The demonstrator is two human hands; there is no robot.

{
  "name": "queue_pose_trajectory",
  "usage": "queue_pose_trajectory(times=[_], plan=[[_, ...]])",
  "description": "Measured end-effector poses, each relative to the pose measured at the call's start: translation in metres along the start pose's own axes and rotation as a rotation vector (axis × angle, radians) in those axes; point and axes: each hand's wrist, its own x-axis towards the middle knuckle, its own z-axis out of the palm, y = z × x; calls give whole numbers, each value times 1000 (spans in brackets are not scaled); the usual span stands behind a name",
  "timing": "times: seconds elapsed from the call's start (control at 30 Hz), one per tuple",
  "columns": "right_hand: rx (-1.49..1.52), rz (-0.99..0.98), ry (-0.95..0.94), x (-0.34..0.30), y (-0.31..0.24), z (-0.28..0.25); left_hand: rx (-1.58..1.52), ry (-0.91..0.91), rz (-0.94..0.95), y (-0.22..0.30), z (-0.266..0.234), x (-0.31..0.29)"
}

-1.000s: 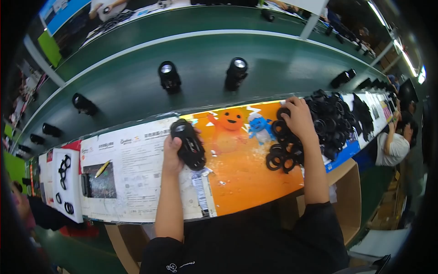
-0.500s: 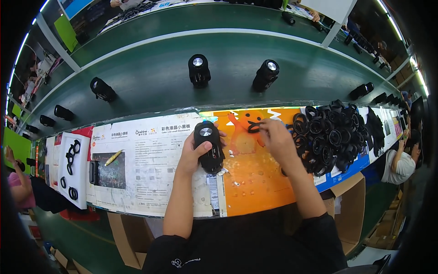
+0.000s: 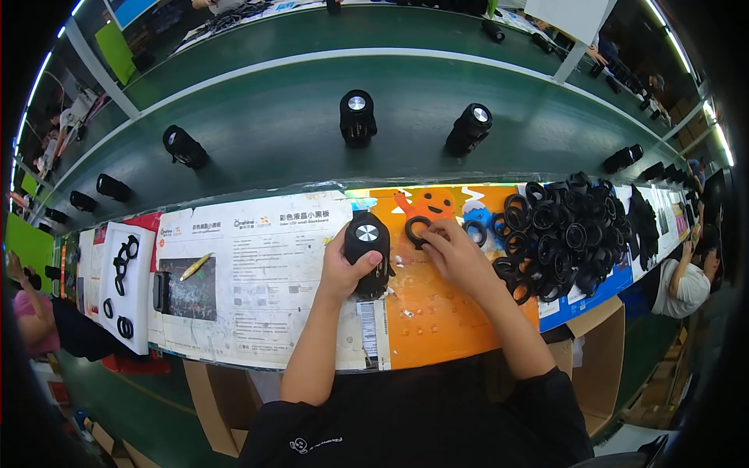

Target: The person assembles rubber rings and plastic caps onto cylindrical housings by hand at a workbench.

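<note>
My left hand (image 3: pixel 340 269) is wrapped round a black cylindrical speaker (image 3: pixel 376 284) that stands over the seam between the white and orange sheets. Its round silver end faces up, and my thumb lies across its side. To the right, my right hand (image 3: pixel 452 251) pinches a black ring (image 3: pixel 409 229) between its fingertips, a short way from the speaker. One more black ring (image 3: pixel 466 226) lies just beyond that hand. The big heap of black rings (image 3: pixel 562 234) sits farther right. My fingers behind the speaker are hidden.
Beyond the bench runs a green belt (image 3: pixel 273 117) bearing several black speakers (image 3: pixel 358 125). At left, a white foam tray (image 3: pixel 139 304) holds several black rings, and a yellow pen (image 3: pixel 195 267) lies nearby. Open cardboard boxes (image 3: pixel 599 355) stand below the bench. Other people work at both sides.
My right hand has moved left and down from near the heap, bringing the ring toward the speaker. My left hand and the speaker have shifted slightly right. The speakers on the belt have moved right.
</note>
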Motion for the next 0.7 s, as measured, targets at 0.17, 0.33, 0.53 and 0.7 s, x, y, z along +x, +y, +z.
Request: queue_pose_trajectory(times=[0.17,0.33,0.53,0.7], plan=[[-84,-31,20,19,4,-6,-49,-28,-42,4,2,1],[899,270,-158,69,-8,-25,-38,-27,-43,13,5,0],[707,132,-534,119,-36,-60,-9,-63,-9,18,11,0],[544,25,-579,127,-47,-72,-5,-99,-49,19,9,2]])
